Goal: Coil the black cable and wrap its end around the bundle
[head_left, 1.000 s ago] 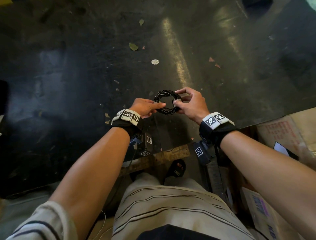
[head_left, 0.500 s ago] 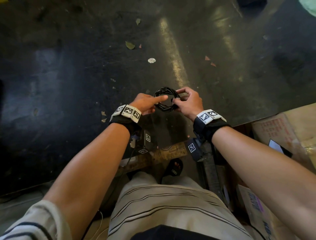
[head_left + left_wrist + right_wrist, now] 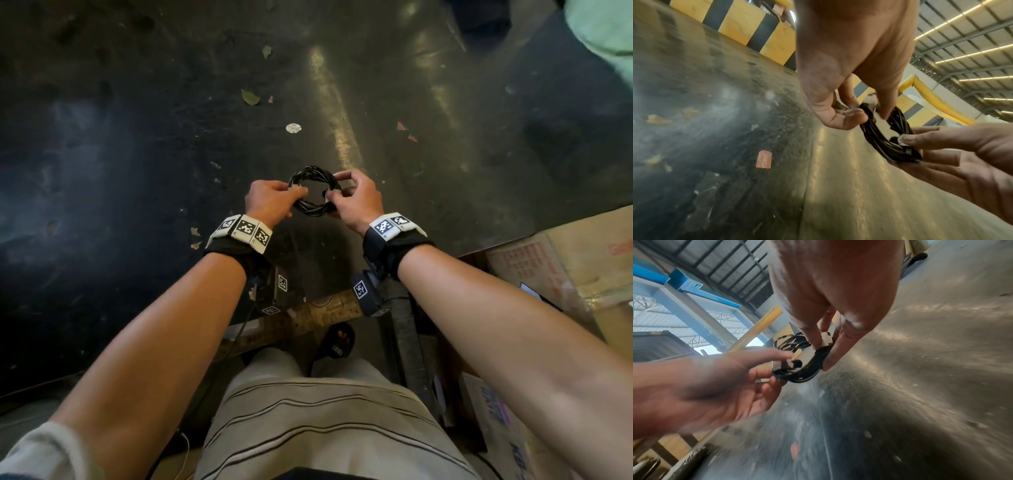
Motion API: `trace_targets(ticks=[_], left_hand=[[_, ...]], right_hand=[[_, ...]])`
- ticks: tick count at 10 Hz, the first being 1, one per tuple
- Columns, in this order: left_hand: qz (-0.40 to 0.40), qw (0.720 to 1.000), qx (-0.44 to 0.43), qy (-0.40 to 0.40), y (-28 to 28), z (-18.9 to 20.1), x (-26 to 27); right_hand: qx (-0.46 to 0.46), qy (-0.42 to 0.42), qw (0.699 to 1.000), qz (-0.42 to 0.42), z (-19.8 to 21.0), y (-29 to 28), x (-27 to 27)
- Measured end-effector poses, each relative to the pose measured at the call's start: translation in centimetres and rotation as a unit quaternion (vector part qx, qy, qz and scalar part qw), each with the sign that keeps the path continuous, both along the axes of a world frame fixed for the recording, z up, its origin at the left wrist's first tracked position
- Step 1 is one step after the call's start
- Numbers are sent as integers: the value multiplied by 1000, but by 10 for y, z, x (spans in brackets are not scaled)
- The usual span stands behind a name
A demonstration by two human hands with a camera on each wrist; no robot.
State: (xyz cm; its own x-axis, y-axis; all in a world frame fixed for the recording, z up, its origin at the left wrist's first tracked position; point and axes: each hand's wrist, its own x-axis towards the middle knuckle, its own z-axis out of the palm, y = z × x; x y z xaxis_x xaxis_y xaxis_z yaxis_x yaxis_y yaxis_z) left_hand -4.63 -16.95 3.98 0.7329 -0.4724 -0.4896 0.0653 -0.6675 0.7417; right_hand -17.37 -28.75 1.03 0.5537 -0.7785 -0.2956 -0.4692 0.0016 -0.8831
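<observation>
The black cable [image 3: 310,205] is wound into a small ring, held just above the dark tabletop [image 3: 137,171] between both hands. My left hand [image 3: 295,192] pinches the ring's left side, thumb and fingers curled round the strands. My right hand [image 3: 334,192] pinches the right side. In the left wrist view the left thumb and fingers [image 3: 851,117] close on the cable [image 3: 879,146] beside a pale plug end [image 3: 869,99]. In the right wrist view my right hand [image 3: 823,356] clamps the strands [image 3: 805,369] beside a pale plug [image 3: 826,337].
Dry leaves and a white disc [image 3: 293,128] lie scattered on the tabletop beyond the hands. Cardboard boxes [image 3: 565,260] stand at the right. A wooden beam [image 3: 318,315] runs below the near table edge. A yellow-and-black striped barrier [image 3: 756,27] borders the far side.
My left index finger, which lay stretched across the ring, has curled in to pinch the left side. Both hands stay on the coil in nearly the same spot.
</observation>
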Motion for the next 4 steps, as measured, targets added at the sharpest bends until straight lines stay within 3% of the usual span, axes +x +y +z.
trace_targets(ticks=[1, 2, 3, 4], left_hand=[[14, 998, -29, 48, 23, 22, 2], [1, 998, -3, 65, 80, 27, 4], [38, 996, 51, 67, 173, -3, -5], [74, 981, 159, 81, 290, -45, -48]], right_hand=[[-7, -3, 1000, -10, 7, -6, 22], [13, -3, 1000, -8, 16, -14, 51], [25, 12, 999, 18, 17, -19, 85], [50, 23, 998, 41, -12, -26, 125]])
